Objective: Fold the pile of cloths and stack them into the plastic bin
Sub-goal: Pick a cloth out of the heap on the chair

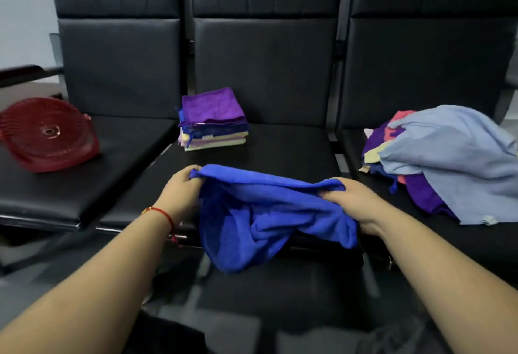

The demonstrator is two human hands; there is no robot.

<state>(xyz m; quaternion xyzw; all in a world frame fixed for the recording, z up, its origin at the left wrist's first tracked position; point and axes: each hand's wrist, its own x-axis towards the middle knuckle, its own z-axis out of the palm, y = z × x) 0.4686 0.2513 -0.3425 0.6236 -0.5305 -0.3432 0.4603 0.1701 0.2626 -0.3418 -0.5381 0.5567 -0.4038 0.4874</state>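
My left hand (183,185) pinches one top corner of the soft, fuzzy bright blue cloth (269,213), and my right hand (351,199) pinches the other top corner. Both hands have fingers curled tight on the cloth. It hangs between them, over the front edge of the middle black padded seat (294,152), and the bottom part droops down in loose wrinkles.

I think this cloth is light and very floppy. It will not stay flat by itself, so the corners are the best places to hold. If I pull them apart it should stretch out smooth, and then I can lay it on the seat to fold.

Behind the cloth, on the same seat, sits a neat stack of folded cloths (213,121) with a purple one on top. To my right is the messy pile of unfolded cloths (443,163), pale blue on top. To my left is the round red plastic bin (47,135), tipped on its side.
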